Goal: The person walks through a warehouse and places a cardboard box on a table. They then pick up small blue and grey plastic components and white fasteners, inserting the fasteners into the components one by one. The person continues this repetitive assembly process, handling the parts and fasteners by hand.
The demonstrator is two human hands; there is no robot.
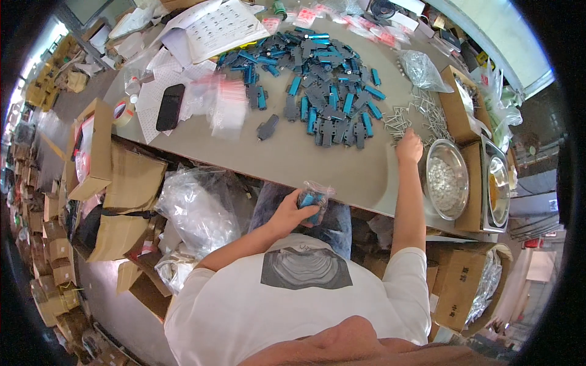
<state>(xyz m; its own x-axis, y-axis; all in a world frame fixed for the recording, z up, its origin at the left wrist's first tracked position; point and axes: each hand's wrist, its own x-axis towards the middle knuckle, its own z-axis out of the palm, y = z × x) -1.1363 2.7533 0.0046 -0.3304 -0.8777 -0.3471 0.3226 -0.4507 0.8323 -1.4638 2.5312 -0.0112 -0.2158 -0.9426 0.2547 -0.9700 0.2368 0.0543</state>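
My left hand (288, 215) is closed around a small clear plastic bag (321, 190) above my lap, in front of the table edge. Dark and blue pieces show through the bag. On the right side of the table, my right hand (409, 146) reaches into the near edge of a scattered pile of silver screws (434, 122). Its fingers are curled together and point down; what is between them is hidden. A large heap of dark grey and blue plastic parts (323, 91) covers the middle of the table, with one grey part (267, 127) lying apart on its left.
Beside my right forearm stands a steel bowl (465, 194) of small white pieces. Cardboard boxes (469, 160) and a second steel bowl (506, 204) line the right edge. A phone (171, 107), clear zip bags (229, 105), tape (124, 113) and paper sheets (223, 30) lie left.
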